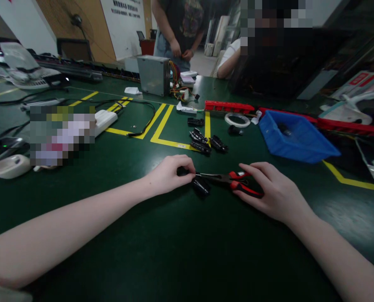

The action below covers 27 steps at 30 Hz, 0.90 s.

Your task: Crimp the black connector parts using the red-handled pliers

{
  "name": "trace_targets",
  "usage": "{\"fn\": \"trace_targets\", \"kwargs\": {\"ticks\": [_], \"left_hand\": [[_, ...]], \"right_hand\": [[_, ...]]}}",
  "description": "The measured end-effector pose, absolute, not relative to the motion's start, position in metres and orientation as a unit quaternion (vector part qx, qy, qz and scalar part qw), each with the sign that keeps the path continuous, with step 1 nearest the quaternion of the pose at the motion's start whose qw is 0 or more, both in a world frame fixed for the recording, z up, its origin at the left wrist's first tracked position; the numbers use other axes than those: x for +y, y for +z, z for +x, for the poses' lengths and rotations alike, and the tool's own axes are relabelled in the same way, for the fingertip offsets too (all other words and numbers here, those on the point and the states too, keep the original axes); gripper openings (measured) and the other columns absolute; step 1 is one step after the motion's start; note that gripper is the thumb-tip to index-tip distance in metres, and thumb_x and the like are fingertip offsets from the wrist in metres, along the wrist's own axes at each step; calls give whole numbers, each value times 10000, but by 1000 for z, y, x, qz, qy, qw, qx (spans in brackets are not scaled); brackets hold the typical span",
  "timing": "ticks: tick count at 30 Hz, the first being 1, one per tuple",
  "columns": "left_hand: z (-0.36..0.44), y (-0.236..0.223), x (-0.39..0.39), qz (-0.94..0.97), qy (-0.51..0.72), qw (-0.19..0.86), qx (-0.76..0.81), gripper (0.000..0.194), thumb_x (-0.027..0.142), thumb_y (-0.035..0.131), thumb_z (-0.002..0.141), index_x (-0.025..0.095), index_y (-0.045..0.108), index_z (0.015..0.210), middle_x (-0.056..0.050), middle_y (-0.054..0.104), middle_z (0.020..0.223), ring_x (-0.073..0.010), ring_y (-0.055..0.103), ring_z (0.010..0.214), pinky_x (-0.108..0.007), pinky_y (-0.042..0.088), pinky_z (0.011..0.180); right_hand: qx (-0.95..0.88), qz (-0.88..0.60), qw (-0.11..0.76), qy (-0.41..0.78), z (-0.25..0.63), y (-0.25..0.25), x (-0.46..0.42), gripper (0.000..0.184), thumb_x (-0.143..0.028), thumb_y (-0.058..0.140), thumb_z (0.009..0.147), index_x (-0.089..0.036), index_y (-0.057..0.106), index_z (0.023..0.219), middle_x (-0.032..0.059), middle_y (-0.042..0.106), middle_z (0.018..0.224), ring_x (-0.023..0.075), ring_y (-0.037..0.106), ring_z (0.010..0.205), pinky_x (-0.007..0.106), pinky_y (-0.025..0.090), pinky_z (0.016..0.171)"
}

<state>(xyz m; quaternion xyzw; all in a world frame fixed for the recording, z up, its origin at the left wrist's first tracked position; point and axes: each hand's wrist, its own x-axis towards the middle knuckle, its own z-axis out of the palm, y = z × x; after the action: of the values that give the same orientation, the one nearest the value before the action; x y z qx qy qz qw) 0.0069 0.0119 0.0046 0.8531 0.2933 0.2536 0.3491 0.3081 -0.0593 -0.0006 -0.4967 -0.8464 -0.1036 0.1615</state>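
My right hand (273, 191) is wrapped round the red and black handles of long-nose pliers (234, 179), whose jaws point left. At the jaw tips, my left hand (172, 174) pinches a small dark part (183, 171), mostly hidden by the fingers. Whether the jaws grip that part I cannot tell. Just below the jaws lies a black plastic piece (201, 186) on the green table. Farther off, several similar black pieces (200, 146) sit in a loose group by the yellow tape.
A blue bin (300, 140) stands at the right, beside a white ring (237, 120) and a red strip (229, 107). Behind them is a metal power supply box (154, 75) with wires. Cables and a white power strip (105, 120) lie left. Two people are across the table.
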Motion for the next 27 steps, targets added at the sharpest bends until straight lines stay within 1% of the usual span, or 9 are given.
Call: {"fn": "trace_targets", "kwargs": {"ticks": [3,5,7,11,18,22,27], "left_hand": [[5,7,10,857,244,346,293,48,166,602,875,155,648,884,-42,671,968,-174,615,924,-322,487,847],[4,8,9,857,238,350,293,54,168,602,880,159,649,905,-40,673,984,-175,617,939,-325,484,856],[2,7,8,857,231,356,293,60,181,608,884,166,653,922,-34,675,993,-175,617,945,-327,482,861],[1,7,8,848,226,373,301,64,184,618,881,173,660,928,-30,680,1000,-177,616,965,-333,480,881],[3,10,9,779,255,464,336,80,204,613,895,168,662,946,-35,680,1001,-170,626,967,-317,491,882],[4,11,10,739,267,510,350,93,228,618,900,165,668,946,-34,677,971,-168,630,940,-308,491,862],[5,8,11,701,259,585,316,129,264,613,915,157,673,958,-33,667,958,-159,632,910,-290,500,824]], "right_hand": [[-843,-504,158,-100,309,1,-66,509,-493,608,839,-144,564,1207,152,577,1090,267,612,900,384,538,686],[-836,-515,164,-93,309,2,-69,468,-496,618,833,-150,577,1144,141,578,1079,253,618,884,375,542,685],[-830,-523,171,-90,309,1,-70,449,-494,623,830,-157,574,1123,134,586,1080,253,624,895,380,547,700],[-819,-536,191,-74,309,-2,-71,452,-487,638,824,-179,560,1146,119,616,1097,260,634,940,399,553,748],[-780,-564,271,0,299,2,-73,408,-459,643,838,-217,545,1152,90,638,1061,247,647,938,393,545,781],[-770,-568,290,32,291,7,-74,390,-433,643,842,-228,540,1158,73,638,1029,218,652,871,345,547,708],[-767,-570,287,67,288,9,-76,402,-403,674,809,-244,556,1158,61,653,1029,215,660,855,333,546,688]]}}
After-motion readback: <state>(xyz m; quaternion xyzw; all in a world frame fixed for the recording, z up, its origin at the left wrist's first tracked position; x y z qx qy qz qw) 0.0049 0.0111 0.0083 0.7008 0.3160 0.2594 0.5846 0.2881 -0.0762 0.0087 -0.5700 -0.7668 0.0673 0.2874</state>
